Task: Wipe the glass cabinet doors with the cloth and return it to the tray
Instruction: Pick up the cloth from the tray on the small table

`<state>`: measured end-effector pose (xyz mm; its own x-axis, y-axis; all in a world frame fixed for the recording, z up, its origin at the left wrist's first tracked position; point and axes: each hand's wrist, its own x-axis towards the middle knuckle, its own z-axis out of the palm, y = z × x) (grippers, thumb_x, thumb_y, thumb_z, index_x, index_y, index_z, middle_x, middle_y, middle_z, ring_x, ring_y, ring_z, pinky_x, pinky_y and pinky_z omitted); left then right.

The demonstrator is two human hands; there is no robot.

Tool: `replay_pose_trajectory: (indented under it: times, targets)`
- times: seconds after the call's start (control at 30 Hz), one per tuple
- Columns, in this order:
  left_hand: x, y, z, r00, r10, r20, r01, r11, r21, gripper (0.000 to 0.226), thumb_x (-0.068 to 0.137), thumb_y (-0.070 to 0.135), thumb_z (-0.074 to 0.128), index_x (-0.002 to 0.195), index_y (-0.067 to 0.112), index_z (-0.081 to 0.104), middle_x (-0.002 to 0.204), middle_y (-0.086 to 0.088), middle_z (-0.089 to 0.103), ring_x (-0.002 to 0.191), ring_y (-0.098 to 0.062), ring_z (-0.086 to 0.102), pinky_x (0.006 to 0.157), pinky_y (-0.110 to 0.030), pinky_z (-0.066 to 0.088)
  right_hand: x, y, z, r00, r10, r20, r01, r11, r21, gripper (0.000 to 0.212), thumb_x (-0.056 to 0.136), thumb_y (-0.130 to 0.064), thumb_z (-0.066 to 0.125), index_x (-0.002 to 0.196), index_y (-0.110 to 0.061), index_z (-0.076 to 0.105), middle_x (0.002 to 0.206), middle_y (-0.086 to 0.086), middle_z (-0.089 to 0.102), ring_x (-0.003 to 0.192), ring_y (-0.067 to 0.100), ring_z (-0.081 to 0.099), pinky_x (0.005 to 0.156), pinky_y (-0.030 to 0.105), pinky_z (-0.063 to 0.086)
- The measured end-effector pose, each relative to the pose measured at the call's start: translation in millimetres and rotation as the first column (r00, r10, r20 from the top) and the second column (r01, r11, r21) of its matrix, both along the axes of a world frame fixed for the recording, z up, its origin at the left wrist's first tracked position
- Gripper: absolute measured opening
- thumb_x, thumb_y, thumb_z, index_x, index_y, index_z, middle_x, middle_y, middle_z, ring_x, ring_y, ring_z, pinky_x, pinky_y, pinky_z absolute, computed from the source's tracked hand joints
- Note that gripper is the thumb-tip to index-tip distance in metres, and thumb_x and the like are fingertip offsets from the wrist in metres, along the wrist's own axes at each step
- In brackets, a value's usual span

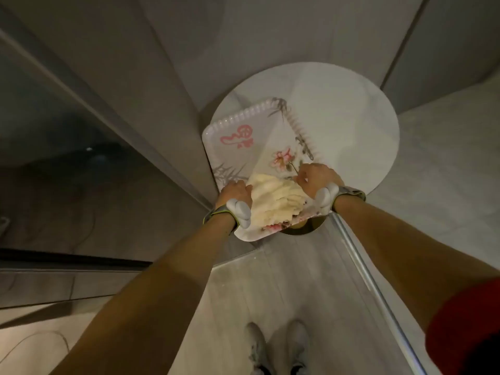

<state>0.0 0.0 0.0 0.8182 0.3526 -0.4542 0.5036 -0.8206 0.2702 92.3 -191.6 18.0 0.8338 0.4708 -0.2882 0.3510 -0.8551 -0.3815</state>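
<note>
A white tray [232, 125] with pink flowers, grey leaves and red writing lies on a small round white table [351, 117]. A crumpled cream cloth [273, 198] rests on the tray's near end. My left hand [235, 192] touches the cloth's left edge, fingers curled on it. My right hand [315, 175] pinches the cloth's right side at the tray's near right corner. Both wrists carry grey bands with white trackers. The dark glass cabinet door [54, 131] stands to the left.
The table sits in a corner between the cabinet's grey frame [130, 109] and pale wall panels [446, 158]. A gold table base [297, 228] shows under the tray. My grey shoes [278, 347] stand on the light wood floor below.
</note>
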Motion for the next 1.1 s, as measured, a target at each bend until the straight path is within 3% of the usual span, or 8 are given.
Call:
replay_pose_trajectory:
  times: [0.1,0.23,0.33,0.47,0.57,0.67,0.8,1.1]
  targets:
    - [6.7,5.4,-14.8,0.997,0.024,-0.071,-0.021,0.999,0.045,0.048,0.102,0.027,0.036,0.139,-0.002,0.030,0.139,-0.025,0.041,0.120,-0.041,0.045,0.091,-0.042,0.041,7.4,9.9,-7.2,0.992,0.048,-0.113,-0.054,0.997,-0.049,0.042,0.095,-0.042,0.038,0.110,-0.006,0.054,0.104,0.018,0.065,0.091,0.032,0.060,0.072,0.033,0.045]
    - [6.4,6.2,-31.9,0.992,0.099,-0.079,-0.092,0.991,0.097,0.039,0.097,0.022,0.043,0.129,-0.001,0.041,0.130,-0.023,0.048,0.115,-0.039,0.050,0.093,-0.042,0.044,9.9,24.4,-14.3,0.972,0.062,-0.226,-0.091,0.988,-0.123,0.047,0.095,-0.042,0.041,0.119,-0.003,0.052,0.118,0.018,0.061,0.104,0.032,0.057,0.082,0.034,0.044]
    - [3.7,8.1,-40.3,0.995,0.019,-0.098,-0.014,0.999,0.050,0.041,0.098,0.026,0.045,0.128,-0.001,0.039,0.128,-0.024,0.048,0.110,-0.039,0.051,0.086,-0.042,0.045,9.9,31.8,-15.3,0.954,0.087,-0.288,-0.133,0.981,-0.144,0.049,0.093,-0.038,0.048,0.128,-0.004,0.048,0.129,0.017,0.055,0.116,0.032,0.052,0.093,0.035,0.042]
    - [-1.7,8.3,-36.5,0.998,0.013,-0.063,-0.008,0.997,0.077,0.038,0.096,0.026,0.048,0.122,0.000,0.043,0.122,-0.021,0.055,0.107,-0.035,0.055,0.078,-0.034,0.044,3.6,31.8,-10.5,0.957,0.095,-0.273,-0.136,0.981,-0.137,0.035,0.094,-0.030,0.046,0.116,-0.004,0.056,0.123,0.018,0.059,0.111,0.032,0.054,0.087,0.033,0.043]
    - [-6.0,6.0,-16.4,0.997,0.056,0.047,-0.056,0.998,-0.004,0.036,0.093,0.022,0.051,0.121,0.001,0.046,0.122,-0.022,0.055,0.108,-0.037,0.053,0.077,-0.034,0.043,-2.5,29.0,3.0,0.973,0.066,-0.221,-0.083,0.994,-0.069,0.019,0.095,-0.023,0.045,0.105,-0.013,0.057,0.126,0.019,0.056,0.114,0.033,0.052,0.081,0.033,0.040]
    - [-14.8,2.5,11.5,0.978,0.072,0.198,-0.059,0.996,-0.073,0.035,0.091,0.019,0.056,0.122,0.003,0.048,0.124,-0.020,0.054,0.112,-0.038,0.050,0.084,-0.037,0.043,-11.5,24.8,21.2,0.983,0.028,-0.179,-0.036,0.998,-0.042,0.038,0.096,-0.022,0.043,0.130,-0.003,0.043,0.133,0.019,0.051,0.118,0.035,0.050,0.088,0.035,0.040]
    - [-36.1,-4.3,59.0,0.918,0.080,0.388,-0.049,0.995,-0.088,0.033,0.086,0.011,0.060,0.116,0.004,0.049,0.119,-0.018,0.051,0.105,-0.035,0.052,0.084,-0.037,0.045,-31.0,19.0,58.6,0.992,-0.034,-0.122,0.041,0.998,0.054,0.041,0.096,-0.020,0.043,0.133,-0.002,0.039,0.132,0.020,0.052,0.118,0.036,0.050,0.092,0.037,0.041]
    - [-97.0,-17.8,152.6,0.771,-0.012,0.636,0.036,0.999,-0.025,0.030,0.086,0.007,0.056,0.114,0.019,0.055,0.128,-0.005,0.048,0.104,-0.029,0.054,0.081,-0.032,0.045,-85.2,-1.0,140.7,0.988,-0.148,-0.036,0.152,0.959,0.241,0.033,0.092,-0.018,0.049,0.121,-0.004,0.045,0.114,0.023,0.060,0.101,0.038,0.056,0.073,0.034,0.041]
